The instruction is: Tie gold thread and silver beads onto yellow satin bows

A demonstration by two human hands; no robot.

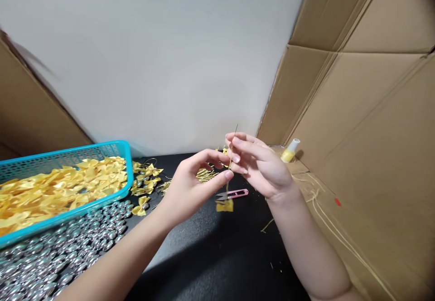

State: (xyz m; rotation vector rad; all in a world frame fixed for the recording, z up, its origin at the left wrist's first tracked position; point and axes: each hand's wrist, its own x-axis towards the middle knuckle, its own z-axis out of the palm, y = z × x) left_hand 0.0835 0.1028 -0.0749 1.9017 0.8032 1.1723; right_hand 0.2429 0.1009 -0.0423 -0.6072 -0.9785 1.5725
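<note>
My left hand (pixel 190 185) and my right hand (pixel 260 165) meet above the black table (pixel 217 255), both pinching a thin gold wire (pixel 231 158) that stands nearly upright between the fingertips. A small yellow ribbon bow (pixel 224 206) hangs from the wire's lower end, just below my left thumb. A pink thread snipper (pixel 234 194) lies on the table right behind the bow.
A turquoise basket (pixel 68 153) full of yellow bows stands at the left. Silver beads (pixel 50 255) cover the table in front of it. Loose bows (pixel 144 181) and gold wires (pixel 204 174) lie mid-table. A small yellow bottle (pixel 290 151) stands by the cardboard wall (pixel 367 133) at right.
</note>
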